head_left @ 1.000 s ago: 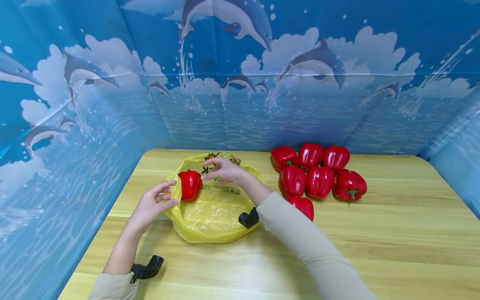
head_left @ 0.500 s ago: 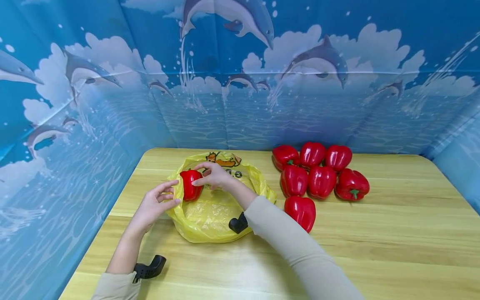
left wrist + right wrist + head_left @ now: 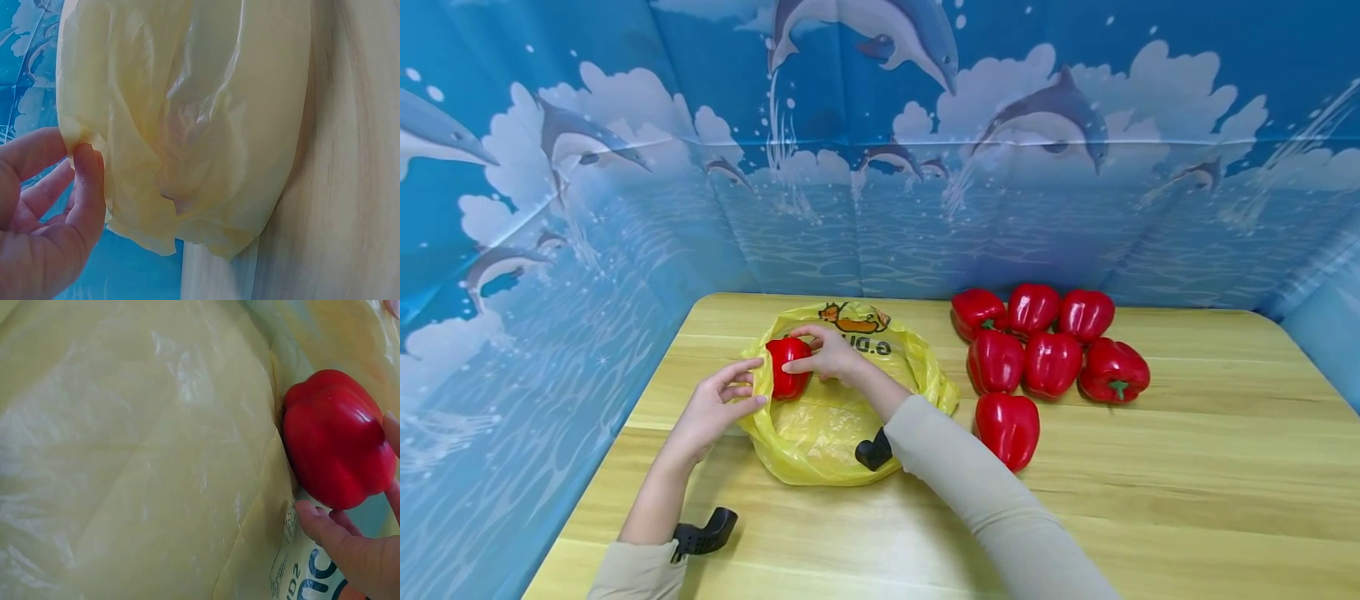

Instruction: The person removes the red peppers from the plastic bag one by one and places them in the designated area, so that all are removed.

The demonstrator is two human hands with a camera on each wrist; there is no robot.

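A yellow plastic bag (image 3: 808,454) lies on the table with its mouth spread wide, dark print showing on its far inner side. My left hand (image 3: 709,410) pinches its left rim; in the left wrist view, thumb and fingertips hold the thin film (image 3: 219,131). One red bell pepper (image 3: 787,379) sits inside the bag against the left wall. My right hand (image 3: 833,353) reaches into the bag and holds this pepper, thumb on its near side and fingers on the far side. The right wrist view shows the pepper (image 3: 334,440) with fingers around its lower right.
Several red bell peppers (image 3: 1052,364) stand grouped on the wooden table (image 3: 1210,467) right of the bag, the nearest pepper (image 3: 1007,429) close to my right sleeve. A blue dolphin-print curtain (image 3: 910,225) rises behind the table and along its left side.
My right hand has moved left and down onto the pepper in the bag, its thumb now on it. The bag's right side has spread outward. My left hand keeps its pinch on the rim.
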